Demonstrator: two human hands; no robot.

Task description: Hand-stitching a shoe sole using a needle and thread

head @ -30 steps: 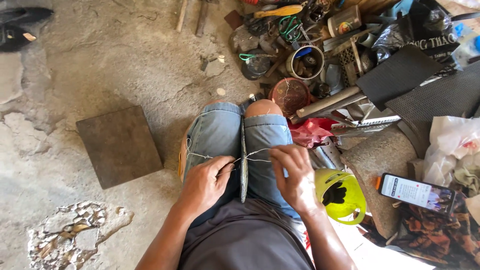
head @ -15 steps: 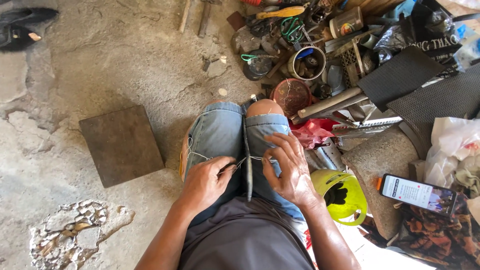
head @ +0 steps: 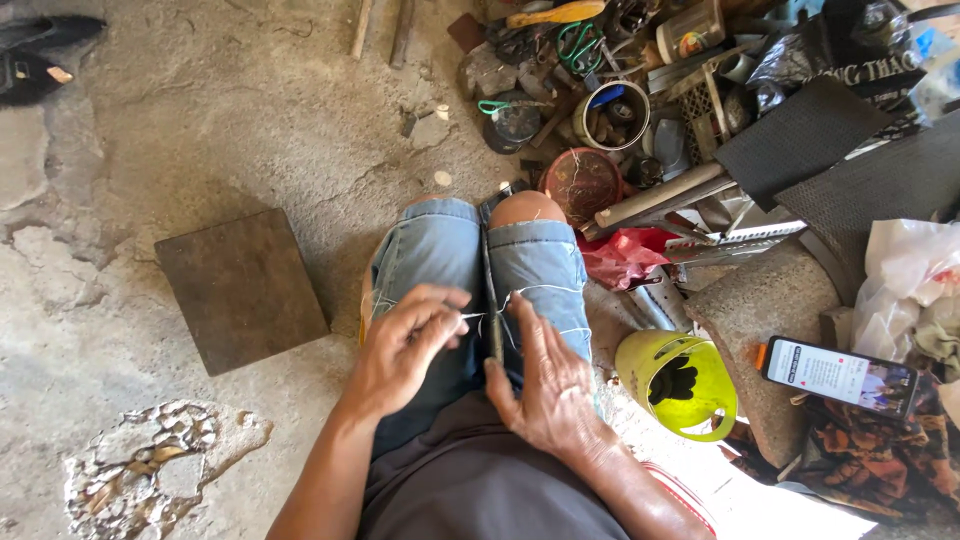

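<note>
I sit on the ground with my knees in blue jeans drawn together. A narrow dark strip lies in the gap between my thighs, pointing away from me. My left hand pinches a thin white thread just left of the strip. The thread runs on across my right thigh. My right hand lies flat on the right thigh with fingers stretched out, its thumb against the strip's near end.
A brown square board lies on the cracked concrete to my left. At my right are a yellow-green plastic container, a stone block and a lit phone. Ahead are a red bowl and a heap of tools.
My right hand has let go of the thread it was pulling and now lies flat on the thigh. My left hand has shifted right towards the strip, still pinching the thread.
</note>
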